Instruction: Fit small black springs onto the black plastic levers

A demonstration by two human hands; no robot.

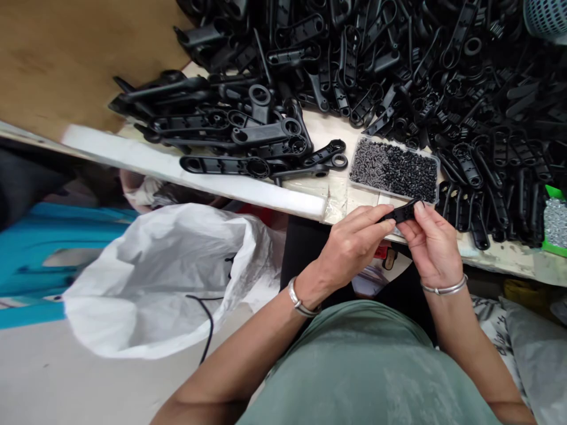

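Observation:
Both hands meet at the table's near edge on one small black plastic part (400, 212). My left hand (354, 242) pinches its left end between thumb and fingers. My right hand (430, 241) grips its right end, thumb on top. Just beyond them sits a clear shallow tray (436, 162) filled with small dark screws, grey ones on its left side. A big heap of black plastic lever arms (398, 65) covers the table behind the tray.
A white foam strip (186, 171) lines the table edge at left. An open white plastic bag (163, 277) stands on the floor beside a blue stool (44, 248). A green box of silvery parts (556, 221) sits far right, a pale basket (547, 18) top right.

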